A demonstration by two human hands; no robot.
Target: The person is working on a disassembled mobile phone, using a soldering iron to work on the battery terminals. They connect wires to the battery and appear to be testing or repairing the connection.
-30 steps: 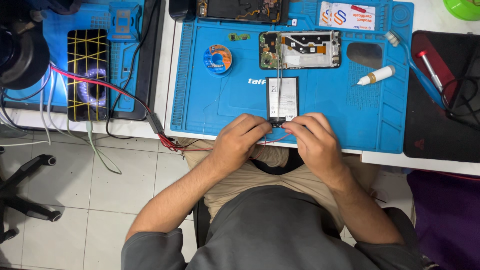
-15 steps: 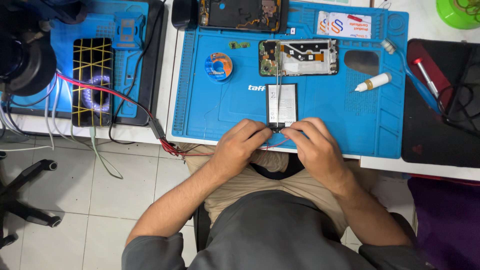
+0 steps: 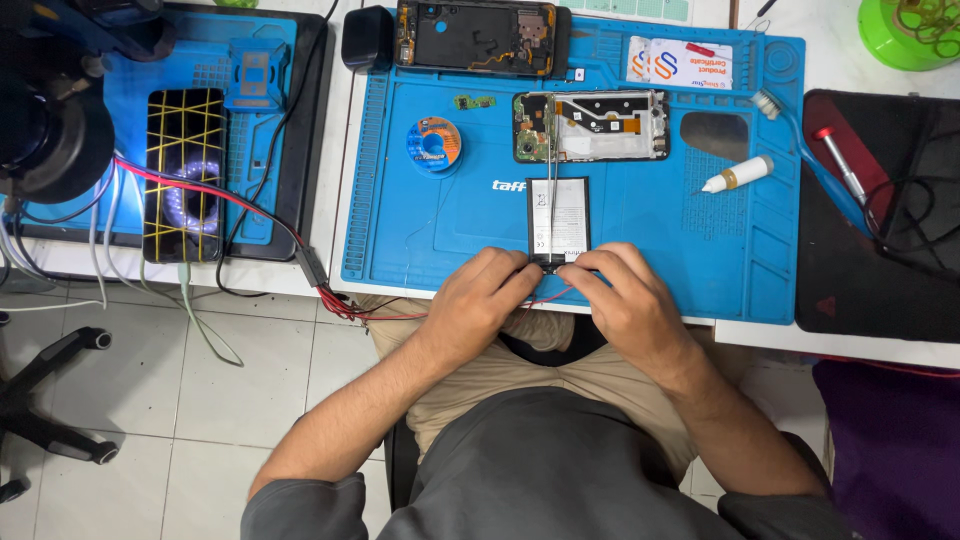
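Low in the middle, my left hand [image 3: 485, 300] and right hand [image 3: 625, 305] pinch the battery [image 3: 560, 220] bottom edge, fingers narrow. Slipping there could short the red wires [image 3: 375, 312], I judge.

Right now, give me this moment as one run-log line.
left hand: on battery near edge | right hand: same edge, red wire beneath | battery flat on blue mat | opened phone beyond
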